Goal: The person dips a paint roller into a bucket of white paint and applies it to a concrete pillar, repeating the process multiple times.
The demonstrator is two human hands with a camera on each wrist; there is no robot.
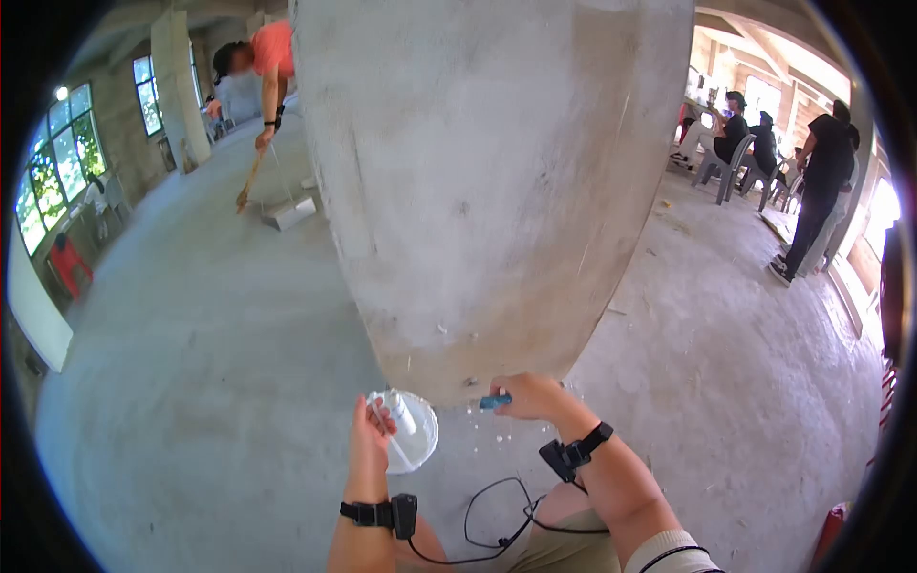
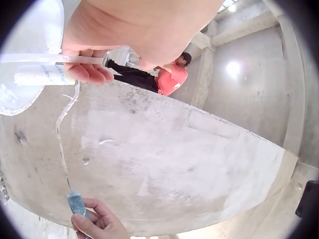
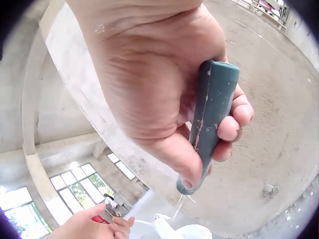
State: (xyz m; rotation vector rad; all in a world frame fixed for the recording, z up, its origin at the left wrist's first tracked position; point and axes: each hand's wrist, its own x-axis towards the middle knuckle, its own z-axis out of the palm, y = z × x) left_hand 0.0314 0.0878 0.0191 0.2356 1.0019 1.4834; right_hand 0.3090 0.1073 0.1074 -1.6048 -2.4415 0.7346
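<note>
A broad bare concrete column (image 1: 497,172) rises right in front of me. My right hand (image 1: 535,396) grips a teal-handled tool (image 1: 495,402) at the column's foot. In the right wrist view my fingers (image 3: 234,119) curl round that handle (image 3: 212,114), which points down toward the floor. My left hand (image 1: 368,439) holds a clear round plastic container (image 1: 420,441) by its rim, just left of the tool. A white tube (image 1: 401,413) lies in it. In the left wrist view the container (image 2: 25,59) is at the upper left and the tool (image 2: 76,203) at the bottom.
At the back left a person in an orange shirt (image 1: 263,67) sweeps with a broom beside a white dustpan (image 1: 288,212). Seated people (image 1: 735,134) and a standing person in black (image 1: 821,181) are at the right. Windows (image 1: 57,162) line the left wall. White flecks (image 1: 501,437) dot the concrete floor.
</note>
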